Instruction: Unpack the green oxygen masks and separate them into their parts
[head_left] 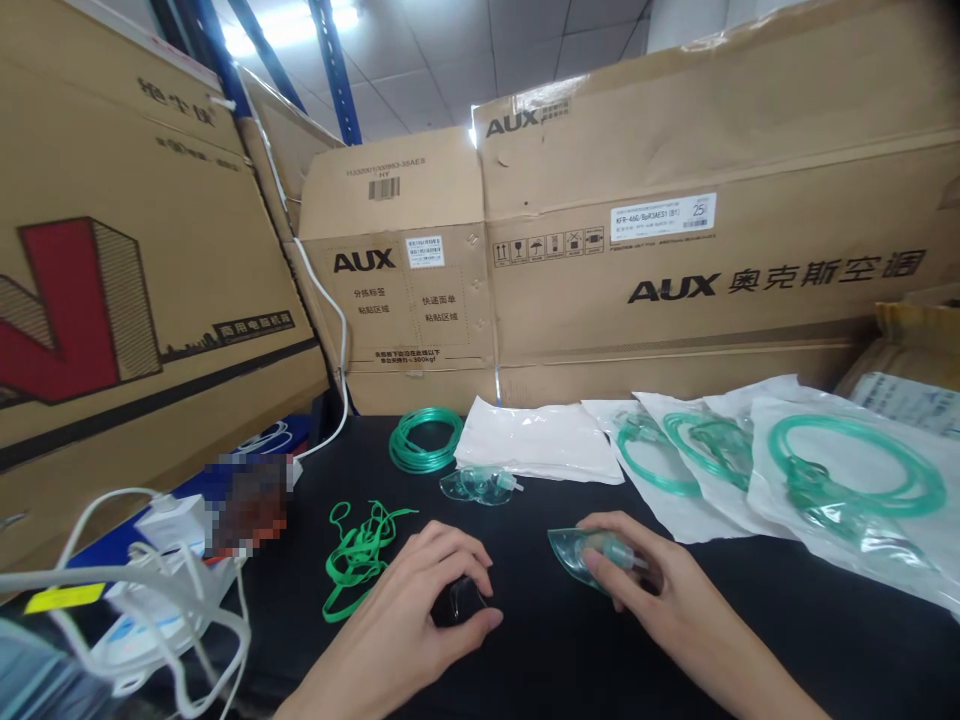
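Observation:
My left hand (442, 600) curls around a small black object (466, 600) low over the black table. In my right hand (630, 565) is a clear green mask (574, 555), gripped between thumb and fingers, its connector pointing right. A second clear mask (480, 485) lies beyond the hands. Behind it sits a coil of green tubing (426, 440). A tangle of green elastic straps (360, 555) rests just left of my left hand.
White pouches (536, 440) lie at the back; several with green tubing and masks (847, 480) spread to the right. White cables (172, 600) and a power strip occupy the left. Large cardboard boxes (675, 240) wall off the back and left side.

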